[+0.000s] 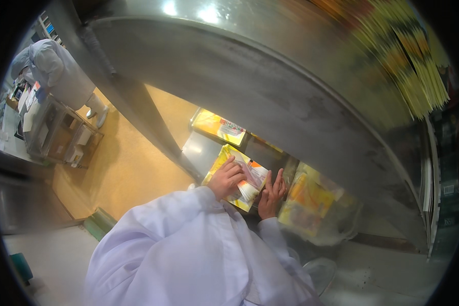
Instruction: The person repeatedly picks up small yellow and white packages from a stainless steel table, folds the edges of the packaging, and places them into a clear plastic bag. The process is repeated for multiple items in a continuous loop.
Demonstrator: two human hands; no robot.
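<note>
Smooth metal table; left hand on flat yellow packets.

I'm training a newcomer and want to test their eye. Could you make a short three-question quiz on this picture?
1. True or false: the left hand lies over a yellow-and-white stack.
2. Where in the picture does the co-worker appear? A: upper left; B: upper right; C: lower right.
3. Fill in: the see-through plastic bag lies to the ___ of the right hand.

Key: 1 true; 2 A; 3 right.
</note>
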